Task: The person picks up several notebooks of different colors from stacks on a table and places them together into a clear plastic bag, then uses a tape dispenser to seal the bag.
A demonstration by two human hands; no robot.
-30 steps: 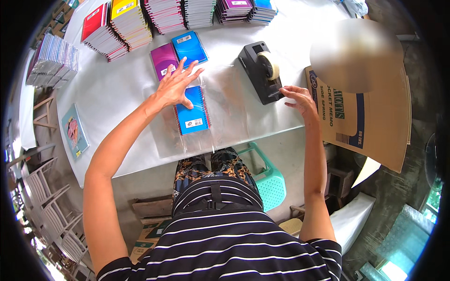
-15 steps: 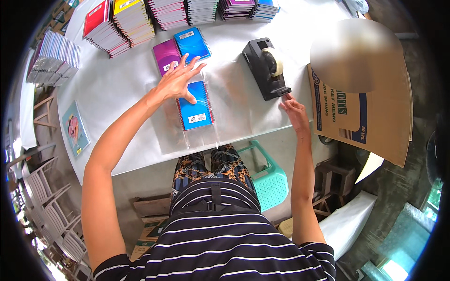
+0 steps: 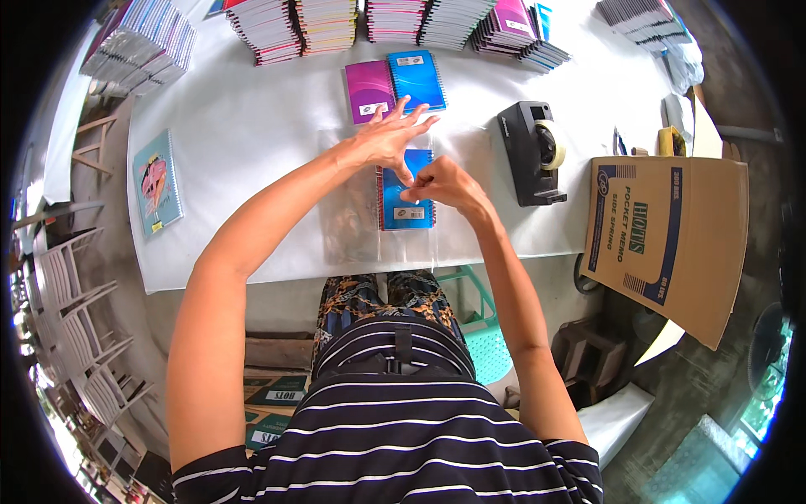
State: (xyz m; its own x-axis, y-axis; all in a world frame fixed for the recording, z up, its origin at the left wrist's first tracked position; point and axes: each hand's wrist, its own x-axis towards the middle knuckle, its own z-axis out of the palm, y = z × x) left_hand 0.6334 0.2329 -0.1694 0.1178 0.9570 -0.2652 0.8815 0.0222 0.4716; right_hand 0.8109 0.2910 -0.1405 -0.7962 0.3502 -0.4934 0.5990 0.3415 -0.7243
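One blue notebook is laid amid clear film, side edges unfolded — left hand splayed at eleven o'clock, right hand pinched over it, anything held unclear.

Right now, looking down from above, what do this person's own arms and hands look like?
The left hand and right hand are ordinary human hands, without gloves or cables. The forearms are bare below short sleeves, black with thin white stripes like the shirt. I see no watch; a small ring would be hard to make out.
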